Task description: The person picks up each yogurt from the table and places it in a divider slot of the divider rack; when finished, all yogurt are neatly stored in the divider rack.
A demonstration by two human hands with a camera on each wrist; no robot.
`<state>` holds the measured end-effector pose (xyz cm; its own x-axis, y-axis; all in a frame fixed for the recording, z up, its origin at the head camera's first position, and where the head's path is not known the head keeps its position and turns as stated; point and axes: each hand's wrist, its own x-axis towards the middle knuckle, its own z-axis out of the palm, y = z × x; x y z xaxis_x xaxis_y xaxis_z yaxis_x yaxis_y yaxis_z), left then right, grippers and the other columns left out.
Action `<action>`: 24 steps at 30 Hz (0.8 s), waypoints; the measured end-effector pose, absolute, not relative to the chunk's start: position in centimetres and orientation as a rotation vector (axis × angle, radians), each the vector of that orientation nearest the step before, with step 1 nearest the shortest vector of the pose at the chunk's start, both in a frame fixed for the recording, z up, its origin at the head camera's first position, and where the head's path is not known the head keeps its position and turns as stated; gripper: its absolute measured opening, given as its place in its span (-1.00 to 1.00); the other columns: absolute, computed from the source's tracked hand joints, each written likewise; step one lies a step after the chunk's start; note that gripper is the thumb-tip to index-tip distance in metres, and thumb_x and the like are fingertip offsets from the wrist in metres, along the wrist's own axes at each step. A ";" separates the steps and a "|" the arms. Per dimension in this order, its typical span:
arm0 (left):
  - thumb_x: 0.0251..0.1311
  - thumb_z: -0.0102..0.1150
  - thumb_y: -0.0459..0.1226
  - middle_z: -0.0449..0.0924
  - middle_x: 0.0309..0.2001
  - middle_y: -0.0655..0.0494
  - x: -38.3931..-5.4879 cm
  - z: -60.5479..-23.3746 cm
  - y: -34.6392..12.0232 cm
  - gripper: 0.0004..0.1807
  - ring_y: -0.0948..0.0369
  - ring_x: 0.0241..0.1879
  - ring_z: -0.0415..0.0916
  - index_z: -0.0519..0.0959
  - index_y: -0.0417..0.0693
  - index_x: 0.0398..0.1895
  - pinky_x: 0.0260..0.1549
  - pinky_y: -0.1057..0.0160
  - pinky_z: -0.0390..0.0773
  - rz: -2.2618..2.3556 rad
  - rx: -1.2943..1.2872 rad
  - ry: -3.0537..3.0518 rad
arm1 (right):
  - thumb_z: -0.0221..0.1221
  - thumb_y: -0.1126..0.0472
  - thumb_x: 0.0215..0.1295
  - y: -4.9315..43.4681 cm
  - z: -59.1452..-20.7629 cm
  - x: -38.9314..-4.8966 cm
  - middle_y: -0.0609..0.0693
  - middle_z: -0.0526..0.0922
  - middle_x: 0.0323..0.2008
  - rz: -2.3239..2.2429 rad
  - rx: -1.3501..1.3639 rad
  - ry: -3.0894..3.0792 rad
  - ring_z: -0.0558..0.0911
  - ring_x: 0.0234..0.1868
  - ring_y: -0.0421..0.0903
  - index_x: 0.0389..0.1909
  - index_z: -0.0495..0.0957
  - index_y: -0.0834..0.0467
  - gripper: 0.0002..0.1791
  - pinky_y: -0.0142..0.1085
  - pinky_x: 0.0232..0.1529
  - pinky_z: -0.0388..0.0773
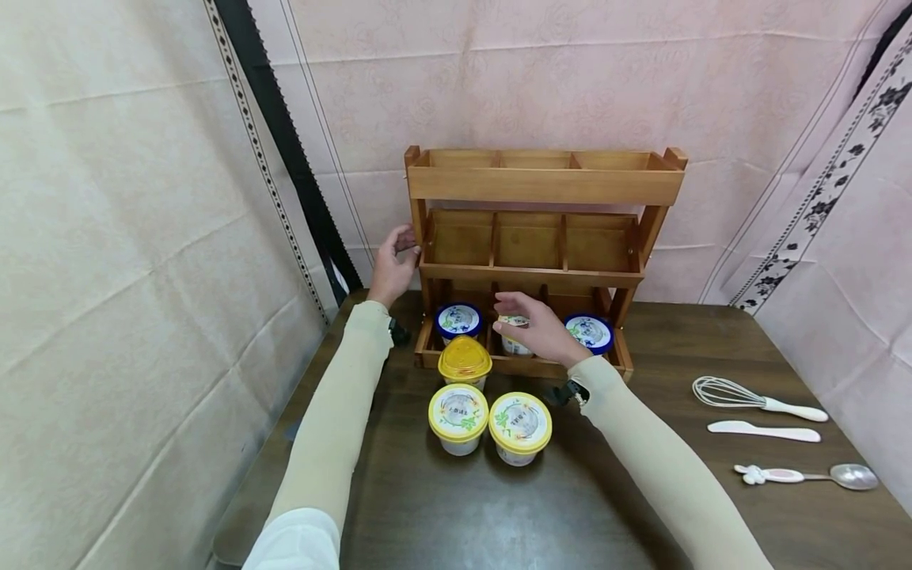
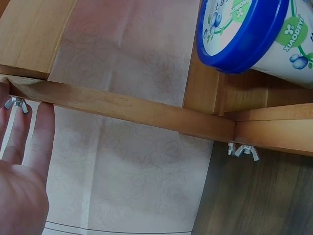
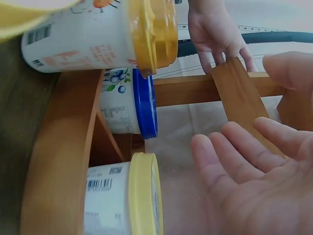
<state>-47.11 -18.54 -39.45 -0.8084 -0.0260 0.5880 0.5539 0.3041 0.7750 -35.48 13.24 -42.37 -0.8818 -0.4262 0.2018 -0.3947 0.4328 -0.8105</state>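
Note:
A three-tier wooden rack (image 1: 545, 188) stands on the table. My left hand (image 1: 392, 265) is at its left side, straight fingertips touching the side post (image 2: 122, 104) beside a wing nut (image 2: 17, 103). In front of the lower tier my right hand (image 1: 541, 328) hovers with fingers extended and holds nothing. It partly covers a yellow-lidded tub (image 3: 107, 196) in the bottom middle compartment. Blue-lidded tubs sit in the bottom left (image 1: 458, 318) and bottom right (image 1: 589, 332) compartments.
Just before the rack stands a tub with a translucent yellow lid (image 1: 465, 360). Two yellow-lidded tubs, left (image 1: 458, 413) and right (image 1: 520, 423), stand nearer on the table. Along the right lie a whisk (image 1: 755, 397), a white knife (image 1: 764, 431) and a spoon (image 1: 805, 475). Cloth hangs behind.

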 end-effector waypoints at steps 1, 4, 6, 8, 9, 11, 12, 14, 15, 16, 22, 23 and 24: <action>0.50 0.13 -0.48 0.55 0.23 -0.25 -46.9 -39.3 -18.4 -0.53 -0.16 0.26 0.54 0.43 -0.20 0.42 0.43 -0.13 0.43 -1.531 -0.462 -2.077 | 0.32 -0.07 0.48 13.5 -42.4 -35.3 0.05 0.57 0.40 -1.475 -0.758 2.629 0.52 0.45 0.18 0.52 0.37 -0.07 -0.34 0.14 0.40 0.54; 0.49 0.09 -0.53 0.54 0.23 -0.29 -45.9 -38.7 -17.9 -0.53 -0.20 0.27 0.52 0.41 -0.25 0.42 0.43 -0.16 0.42 -1.532 -0.453 -2.076 | 0.31 0.00 0.49 14.1 -42.6 -34.6 0.10 0.57 0.39 -1.483 -0.773 2.616 0.52 0.44 0.23 0.50 0.39 -0.04 -0.37 0.16 0.37 0.55; 0.50 0.08 -0.52 0.54 0.24 -0.29 -45.3 -38.2 -17.7 -0.53 -0.20 0.28 0.52 0.41 -0.24 0.43 0.43 -0.14 0.42 -1.524 -0.447 -2.087 | 0.30 0.04 0.50 14.6 -42.9 -34.2 0.12 0.57 0.39 -1.482 -0.788 2.610 0.52 0.43 0.25 0.49 0.40 0.00 -0.39 0.18 0.37 0.56; 0.50 0.07 -0.52 0.53 0.25 -0.31 -45.0 -38.0 -17.6 -0.53 -0.21 0.28 0.52 0.41 -0.24 0.43 0.43 -0.14 0.43 -1.515 -0.448 -2.094 | 0.30 0.08 0.50 15.1 -43.1 -33.7 0.14 0.57 0.38 -1.482 -0.793 2.607 0.53 0.41 0.24 0.47 0.43 0.05 -0.42 0.18 0.35 0.57; 0.51 0.07 -0.50 0.53 0.26 -0.30 -44.9 -38.0 -17.6 -0.53 -0.20 0.28 0.52 0.41 -0.23 0.44 0.44 -0.13 0.43 -1.509 -0.447 -2.102 | 0.30 0.10 0.50 15.4 -43.2 -33.5 0.14 0.58 0.38 -1.481 -0.793 2.607 0.54 0.40 0.24 0.45 0.45 0.07 -0.44 0.17 0.34 0.58; 0.51 0.07 -0.50 0.53 0.26 -0.31 -44.8 -38.0 -17.6 -0.53 -0.21 0.28 0.52 0.40 -0.23 0.44 0.44 -0.13 0.43 -1.510 -0.451 -2.102 | 0.30 0.13 0.50 15.8 -43.3 -33.0 0.16 0.59 0.35 -1.484 -0.800 2.605 0.57 0.35 0.24 0.42 0.48 0.11 -0.47 0.16 0.29 0.61; 0.51 0.07 -0.50 0.53 0.26 -0.31 -44.9 -38.0 -17.7 -0.53 -0.21 0.28 0.52 0.41 -0.24 0.44 0.44 -0.15 0.43 -1.517 -0.454 -2.096 | 0.30 0.14 0.49 16.1 -43.3 -32.7 0.16 0.60 0.34 -1.479 -0.802 2.606 0.58 0.33 0.24 0.40 0.50 0.13 -0.48 0.12 0.28 0.62; 0.50 0.08 -0.51 0.53 0.25 -0.30 -45.0 -38.1 -17.7 -0.54 -0.21 0.28 0.52 0.41 -0.24 0.43 0.43 -0.18 0.42 -1.529 -0.456 -2.087 | 0.31 0.16 0.48 16.4 -43.4 -32.1 0.18 0.62 0.31 -1.483 -0.805 2.602 0.61 0.27 0.23 0.36 0.53 0.14 -0.51 0.04 0.23 0.65; 0.50 0.08 -0.51 0.53 0.25 -0.30 -45.0 -38.1 -17.7 -0.54 -0.21 0.28 0.52 0.42 -0.24 0.42 0.43 -0.19 0.42 -1.534 -0.455 -2.084 | 0.31 0.17 0.47 16.7 -43.5 -31.9 0.18 0.64 0.29 -1.477 -0.811 2.608 0.63 0.23 0.21 0.34 0.55 0.15 -0.53 -0.02 0.20 0.66; 0.50 0.08 -0.52 0.53 0.24 -0.29 -44.9 -38.1 -17.7 -0.54 -0.21 0.28 0.51 0.42 -0.25 0.41 0.43 -0.20 0.42 -1.540 -0.454 -2.080 | 0.32 0.17 0.47 16.9 -43.7 -31.7 0.16 0.66 0.26 -1.471 -0.814 2.614 0.64 0.20 0.17 0.33 0.56 0.15 -0.54 -0.07 0.17 0.66; 0.52 0.08 -0.49 0.54 0.25 -0.24 -44.6 -37.8 -17.5 -0.54 -0.13 0.28 0.52 0.41 -0.21 0.43 0.43 -0.13 0.44 -1.515 -0.419 -2.117 | 0.34 0.18 0.43 18.0 -44.7 -30.1 0.08 0.69 0.14 -1.461 -0.821 2.604 0.63 0.17 0.16 0.23 0.58 0.12 -0.60 -0.14 0.14 0.63; 0.52 0.08 -0.49 0.53 0.25 -0.25 -44.6 -37.8 -17.5 -0.54 -0.13 0.29 0.52 0.41 -0.21 0.44 0.44 -0.13 0.43 -1.511 -0.417 -2.120 | 0.34 0.18 0.43 18.1 -44.9 -29.8 0.09 0.69 0.14 -1.469 -0.823 2.589 0.63 0.19 0.17 0.22 0.58 0.12 -0.61 -0.08 0.17 0.64; 0.52 0.08 -0.48 0.53 0.26 -0.25 -44.6 -37.8 -17.5 -0.53 -0.13 0.29 0.52 0.40 -0.21 0.44 0.44 -0.13 0.43 -1.509 -0.415 -2.122 | 0.34 0.18 0.43 18.2 -45.1 -29.5 0.10 0.68 0.15 -1.472 -0.827 2.578 0.63 0.20 0.17 0.21 0.57 0.09 -0.62 -0.03 0.20 0.64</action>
